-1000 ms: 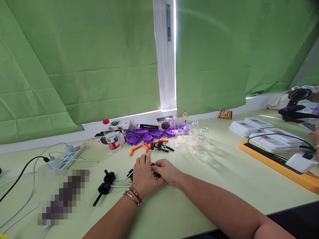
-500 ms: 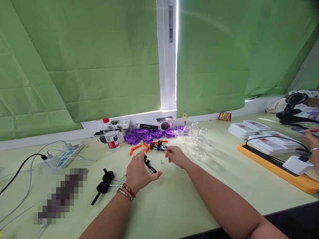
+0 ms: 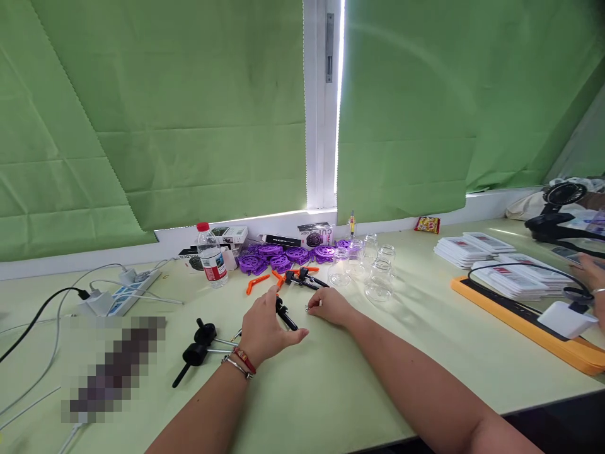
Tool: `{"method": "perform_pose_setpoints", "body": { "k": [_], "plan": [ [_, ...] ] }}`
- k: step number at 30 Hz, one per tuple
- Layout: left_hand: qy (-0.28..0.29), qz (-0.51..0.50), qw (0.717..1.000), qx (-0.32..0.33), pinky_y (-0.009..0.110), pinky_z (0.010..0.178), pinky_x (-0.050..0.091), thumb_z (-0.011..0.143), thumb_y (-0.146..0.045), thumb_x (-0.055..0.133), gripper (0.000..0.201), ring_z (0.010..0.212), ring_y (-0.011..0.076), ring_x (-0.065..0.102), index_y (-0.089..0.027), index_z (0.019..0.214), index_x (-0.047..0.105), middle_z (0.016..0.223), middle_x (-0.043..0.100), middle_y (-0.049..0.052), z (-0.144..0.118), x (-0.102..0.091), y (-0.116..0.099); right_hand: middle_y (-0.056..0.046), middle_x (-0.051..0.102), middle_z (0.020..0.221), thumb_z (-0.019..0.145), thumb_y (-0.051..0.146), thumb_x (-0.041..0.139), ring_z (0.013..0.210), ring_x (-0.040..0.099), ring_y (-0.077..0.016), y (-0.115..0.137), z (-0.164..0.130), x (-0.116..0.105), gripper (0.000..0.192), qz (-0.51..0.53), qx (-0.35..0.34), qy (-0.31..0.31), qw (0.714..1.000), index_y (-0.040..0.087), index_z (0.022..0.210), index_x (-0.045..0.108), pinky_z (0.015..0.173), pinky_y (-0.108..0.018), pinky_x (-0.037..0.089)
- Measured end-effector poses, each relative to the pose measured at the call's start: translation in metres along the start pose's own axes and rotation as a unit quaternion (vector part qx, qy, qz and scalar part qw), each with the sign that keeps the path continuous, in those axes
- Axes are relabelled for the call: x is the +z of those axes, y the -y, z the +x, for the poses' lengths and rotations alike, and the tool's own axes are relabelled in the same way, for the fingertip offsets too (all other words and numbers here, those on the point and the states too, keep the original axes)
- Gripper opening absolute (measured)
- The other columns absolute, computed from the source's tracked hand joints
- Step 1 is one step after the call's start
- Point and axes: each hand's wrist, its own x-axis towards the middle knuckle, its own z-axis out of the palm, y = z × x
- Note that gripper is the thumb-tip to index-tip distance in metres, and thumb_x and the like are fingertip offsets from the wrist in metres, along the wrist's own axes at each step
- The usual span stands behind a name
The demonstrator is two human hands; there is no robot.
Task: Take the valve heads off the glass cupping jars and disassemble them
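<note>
My left hand (image 3: 265,331) rests on the pale green table (image 3: 425,353) and holds a small black plastic part (image 3: 286,316) between thumb and fingers. My right hand (image 3: 331,306) lies just right of it, fingertips pinched on a tiny metal piece (image 3: 307,308) on the table top. Beyond the hands lie more black parts (image 3: 302,279) and orange clips (image 3: 258,284). To the left of my left wrist lie two black knobs on thin metal rods (image 3: 201,343).
Purple round parts (image 3: 278,257), small boxes and a water bottle (image 3: 210,261) line the window wall, with several clear jars (image 3: 373,268) to the right. A power strip with cables (image 3: 118,296) sits far left. Stacked booklets (image 3: 477,249), an orange tray (image 3: 529,318) and another person's hand (image 3: 590,271) are at right.
My hands were together on the black part; the right hand then reached out toward the far parts and has now come back down onto the tiny metal piece. The left hand keeps the black part.
</note>
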Motion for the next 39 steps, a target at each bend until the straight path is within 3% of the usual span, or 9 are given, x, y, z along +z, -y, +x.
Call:
{"method": "perform_pose_setpoints", "body": {
  "k": [7, 12, 19, 22, 25, 30, 34, 39],
  "plan": [
    [0.015, 0.003, 1.0, 0.002, 0.042, 0.083, 0.047, 0.054, -0.064, 0.067, 0.098, 0.106, 0.03, 0.056, -0.017, 0.133, 0.034, 0.116, 0.059, 0.012, 0.001, 0.002, -0.002, -0.004, 0.071, 0.083, 0.071, 0.023, 0.065, 0.072, 0.06, -0.0165, 0.004, 0.0, 0.002, 0.01, -0.034, -0.003, -0.013, 0.999, 0.021, 0.074, 0.073, 0.063, -0.026, 0.04],
    [0.019, -0.006, 1.0, 0.005, 0.042, 0.084, 0.046, 0.053, -0.064, 0.067, 0.098, 0.106, 0.0301, 0.056, -0.018, 0.133, 0.035, 0.116, 0.06, 0.011, 0.0, 0.0, -0.001, -0.005, 0.067, 0.074, 0.07, 0.019, 0.063, 0.067, 0.056, -0.0162, 0.004, 0.001, 0.003, 0.007, -0.049, -0.008, -0.006, 0.999, 0.018, 0.068, 0.069, 0.059, -0.026, 0.035],
    [0.012, -0.028, 1.0, 0.002, 0.041, 0.081, 0.047, 0.052, -0.064, 0.068, 0.096, 0.101, 0.0293, 0.059, -0.018, 0.131, 0.038, 0.111, 0.061, 0.01, 0.001, -0.003, 0.002, -0.003, 0.063, 0.071, 0.071, 0.016, 0.059, 0.063, 0.052, -0.0129, 0.007, -0.003, -0.005, 0.004, -0.016, -0.024, -0.002, 1.0, 0.017, 0.069, 0.063, 0.056, -0.023, 0.036],
    [0.026, -0.034, 0.999, 0.003, 0.042, 0.082, 0.047, 0.052, -0.065, 0.068, 0.097, 0.102, 0.0298, 0.059, -0.018, 0.131, 0.037, 0.112, 0.061, 0.011, 0.001, -0.004, 0.003, 0.001, 0.057, 0.065, 0.075, 0.019, 0.055, 0.057, 0.051, -0.0106, 0.021, -0.009, -0.01, 0.006, 0.109, -0.043, 0.004, 0.993, 0.017, 0.078, 0.06, 0.054, -0.022, 0.04],
    [0.039, -0.045, 0.998, 0.009, 0.043, 0.082, 0.048, 0.051, -0.065, 0.068, 0.098, 0.102, 0.0302, 0.059, -0.017, 0.131, 0.037, 0.111, 0.062, 0.011, 0.0, -0.006, 0.003, 0.003, 0.055, 0.063, 0.075, 0.024, 0.057, 0.055, 0.053, -0.0102, 0.039, -0.018, -0.012, 0.011, 0.286, -0.07, 0.037, 0.955, 0.017, 0.083, 0.06, 0.055, -0.024, 0.044],
    [0.044, -0.067, 0.997, 0.017, 0.042, 0.083, 0.047, 0.051, -0.062, 0.069, 0.094, 0.101, 0.029, 0.06, -0.021, 0.13, 0.037, 0.114, 0.061, 0.011, 0.0, -0.012, 0.0, 0.001, 0.06, 0.061, 0.071, 0.031, 0.064, 0.058, 0.059, -0.0132, 0.058, -0.03, -0.009, 0.019, 0.367, -0.078, 0.119, 0.919, 0.015, 0.081, 0.066, 0.062, -0.029, 0.049],
    [0.059, -0.082, 0.994, 0.035, 0.039, 0.08, 0.047, 0.052, -0.062, 0.068, 0.092, 0.096, 0.0275, 0.061, -0.022, 0.129, 0.036, 0.108, 0.063, 0.009, 0.0, -0.014, 0.001, 0.0, 0.062, 0.067, 0.07, 0.023, 0.062, 0.063, 0.062, -0.0151, 0.063, -0.035, -0.009, 0.015, 0.339, -0.09, 0.117, 0.929, 0.016, 0.082, 0.068, 0.063, -0.028, 0.05],
    [0.087, -0.093, 0.991, 0.049, 0.038, 0.078, 0.047, 0.052, -0.063, 0.069, 0.094, 0.095, 0.0269, 0.062, -0.023, 0.129, 0.034, 0.106, 0.063, 0.008, 0.0, -0.014, 0.004, -0.002, 0.066, 0.075, 0.076, 0.016, 0.056, 0.071, 0.06, -0.0153, 0.069, -0.038, -0.015, 0.016, 0.129, -0.219, 0.036, 0.967, 0.019, 0.082, 0.071, 0.066, -0.026, 0.046]
  ]
}}
